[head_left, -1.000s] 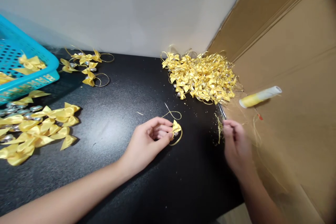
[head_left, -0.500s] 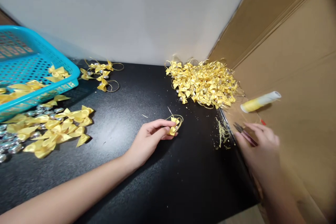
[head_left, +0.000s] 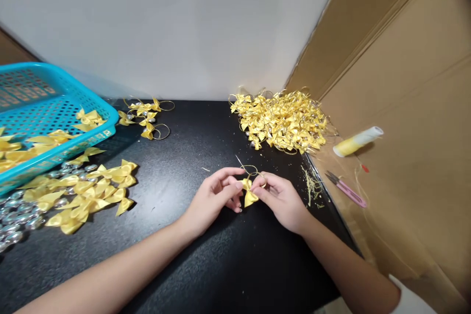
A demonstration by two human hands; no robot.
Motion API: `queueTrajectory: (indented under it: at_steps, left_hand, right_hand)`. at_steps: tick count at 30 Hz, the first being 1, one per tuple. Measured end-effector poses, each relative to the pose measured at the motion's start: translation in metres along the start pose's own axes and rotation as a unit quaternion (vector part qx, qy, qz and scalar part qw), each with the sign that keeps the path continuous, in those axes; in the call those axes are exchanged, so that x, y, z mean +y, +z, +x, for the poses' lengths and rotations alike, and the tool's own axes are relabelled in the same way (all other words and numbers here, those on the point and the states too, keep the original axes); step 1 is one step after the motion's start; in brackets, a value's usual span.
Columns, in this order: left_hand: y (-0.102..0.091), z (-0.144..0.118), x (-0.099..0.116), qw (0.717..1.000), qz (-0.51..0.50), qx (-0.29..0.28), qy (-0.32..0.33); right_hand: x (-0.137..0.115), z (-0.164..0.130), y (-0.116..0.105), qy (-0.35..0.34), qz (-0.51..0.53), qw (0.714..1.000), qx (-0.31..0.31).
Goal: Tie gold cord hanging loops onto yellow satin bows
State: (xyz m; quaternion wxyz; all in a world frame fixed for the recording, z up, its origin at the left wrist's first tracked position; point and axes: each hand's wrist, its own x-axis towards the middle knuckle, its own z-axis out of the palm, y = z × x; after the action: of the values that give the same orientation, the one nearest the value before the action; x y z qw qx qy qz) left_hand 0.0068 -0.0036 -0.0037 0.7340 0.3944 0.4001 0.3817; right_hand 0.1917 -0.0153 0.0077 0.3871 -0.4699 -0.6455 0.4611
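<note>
Between my two hands is a small yellow satin bow (head_left: 250, 199) with a loop of thin gold cord. My left hand (head_left: 217, 194) pinches the bow's left side between thumb and fingers. My right hand (head_left: 281, 201) grips its right side, where the cord loop passes by the fingertips. A thin needle (head_left: 239, 160) sticks up above the left fingers. Pink-handled thread snips (head_left: 346, 189) lie on the cardboard to the right of my right hand. Cord clippings (head_left: 312, 185) are scattered near the table's right edge.
A turquoise basket (head_left: 83, 140) with yellow bows stands at left. Loose bows (head_left: 91, 186) and silvery beads (head_left: 22, 221) lie before it. A few looped bows (head_left: 147, 130) sit near the wall. A large pile of looped bows (head_left: 283, 120) and a thread spool (head_left: 356, 142) are at right.
My right hand has let go of the snips on the cardboard and come left to the bow, taking hold of it beside my left hand. The camera view has shifted slightly.
</note>
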Motion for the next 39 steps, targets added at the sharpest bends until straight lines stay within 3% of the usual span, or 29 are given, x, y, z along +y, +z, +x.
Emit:
queueTrajectory:
  at_steps: [5,13,18,26,29,32,34,39]
  left_hand:
    - [-0.003,0.004,0.007,0.995,0.071,-0.074,-0.008]
    - [-0.006,0.004,0.006,0.996,-0.012,-0.087,-0.025]
    - [-0.010,0.002,0.008,0.988,0.130,-0.078,0.039]
    - [-0.011,0.000,0.016,0.933,0.316,-0.040,0.168]
    - [-0.009,0.000,0.016,0.915,0.356,-0.029,0.186]
    - [-0.004,-0.002,0.014,0.909,0.370,-0.018,0.193]
    - [-0.001,-0.005,0.013,0.905,0.372,-0.005,0.207]
    - [0.005,-0.010,0.008,0.875,0.406,0.057,0.256]
  right_hand:
    - [-0.002,0.002,-0.006,-0.005,0.052,0.994,-0.091]
    - [-0.001,0.003,-0.016,-0.021,0.088,0.992,-0.083]
    - [0.000,0.003,-0.016,-0.054,0.079,0.993,-0.068]
    - [0.007,-0.001,-0.020,-0.047,0.098,0.994,-0.003]
    - [0.004,-0.004,-0.013,-0.029,0.097,0.995,0.025]
    - [0.000,-0.008,0.000,-0.039,0.051,0.996,0.060]
    - [-0.001,-0.011,0.008,-0.082,-0.017,0.993,0.086]
    - [0.003,-0.014,0.012,-0.199,-0.183,0.953,0.134]
